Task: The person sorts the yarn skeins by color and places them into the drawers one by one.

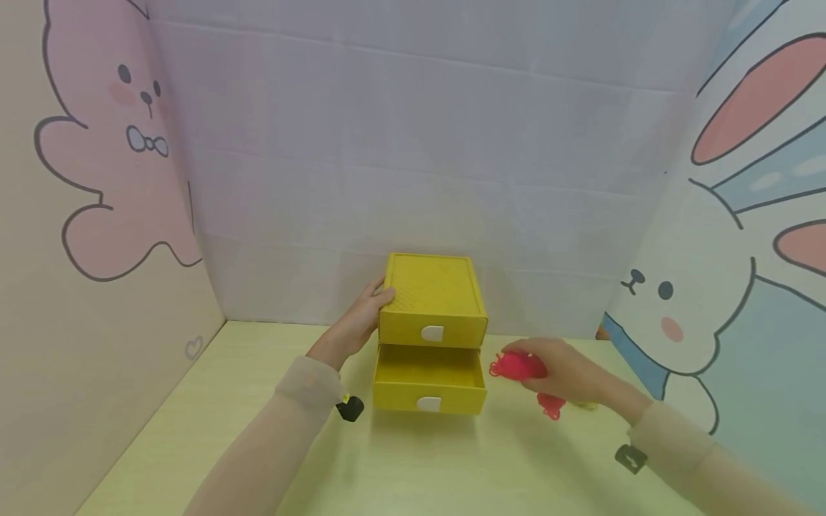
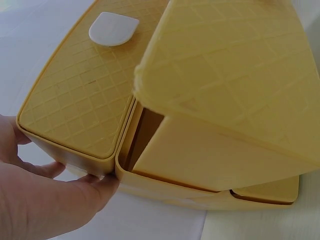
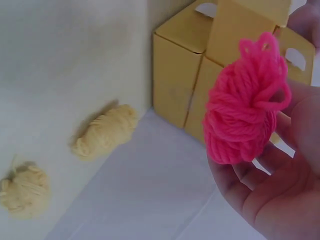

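Note:
A yellow drawer cabinet (image 1: 434, 283) stands upright with one lower drawer (image 1: 429, 398) pulled out; the part of that drawer's inside facing the head view shows bare yellow. My left hand (image 1: 358, 319) grips the cabinet's upper left edge, its thumb and fingers bent about the corner in the left wrist view. To the right of the open drawer, my right hand (image 1: 561, 367) holds a bright pink yarn bundle (image 3: 242, 110) above the table. Below that hand lies another pinkish-red yarn bundle (image 1: 551, 405), partly hidden.
Two pale yellow yarn bundles, one elongated (image 3: 107, 131) and one rounder (image 3: 25, 191), lie on the table right of the cabinet. The upper drawer (image 1: 432, 330) is closed. A white sheet (image 1: 413, 143) hangs behind; printed panels (image 1: 697, 322) flank both sides.

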Action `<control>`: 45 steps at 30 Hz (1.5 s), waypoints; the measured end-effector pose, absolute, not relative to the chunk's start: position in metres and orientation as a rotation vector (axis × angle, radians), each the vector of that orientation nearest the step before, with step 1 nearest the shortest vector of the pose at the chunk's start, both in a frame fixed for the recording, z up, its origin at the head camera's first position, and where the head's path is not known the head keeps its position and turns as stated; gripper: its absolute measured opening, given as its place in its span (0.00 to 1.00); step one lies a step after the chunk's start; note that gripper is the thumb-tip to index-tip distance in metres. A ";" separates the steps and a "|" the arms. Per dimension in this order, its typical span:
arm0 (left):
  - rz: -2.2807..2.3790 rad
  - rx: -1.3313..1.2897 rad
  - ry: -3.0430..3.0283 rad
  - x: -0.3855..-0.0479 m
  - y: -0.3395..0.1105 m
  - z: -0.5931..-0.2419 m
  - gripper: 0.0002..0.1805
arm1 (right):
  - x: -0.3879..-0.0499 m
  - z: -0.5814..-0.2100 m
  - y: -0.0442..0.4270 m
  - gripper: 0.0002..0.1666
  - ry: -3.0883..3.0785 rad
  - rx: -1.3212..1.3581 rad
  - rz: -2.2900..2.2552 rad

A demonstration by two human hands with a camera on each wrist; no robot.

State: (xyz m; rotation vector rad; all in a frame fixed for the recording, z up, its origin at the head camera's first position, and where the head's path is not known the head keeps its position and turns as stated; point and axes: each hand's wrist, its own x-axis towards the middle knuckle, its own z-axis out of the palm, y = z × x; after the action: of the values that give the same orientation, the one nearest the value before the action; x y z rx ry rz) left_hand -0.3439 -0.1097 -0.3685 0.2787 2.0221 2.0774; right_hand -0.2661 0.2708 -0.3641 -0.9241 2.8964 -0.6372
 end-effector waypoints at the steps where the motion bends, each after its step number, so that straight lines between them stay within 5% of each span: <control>1: 2.081 0.275 2.019 -0.344 -0.110 -0.369 0.38 | -0.265 -0.359 0.266 0.30 2.894 -0.946 -0.636; 18: 2.083 0.288 2.027 -0.345 -0.108 -0.369 0.39 | -0.271 -0.334 0.180 0.33 2.873 -1.433 -0.420; 45: 2.105 0.296 2.008 -0.346 -0.109 -0.371 0.37 | -0.290 -0.353 0.101 0.26 2.767 -1.537 -0.273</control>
State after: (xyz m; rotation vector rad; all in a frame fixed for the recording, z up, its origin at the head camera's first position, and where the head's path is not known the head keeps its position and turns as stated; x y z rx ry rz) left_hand -0.3465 -0.1091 -0.3707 0.2964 2.0083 2.1053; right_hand -0.2896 0.1006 -0.3532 -1.5368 2.7673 -0.2725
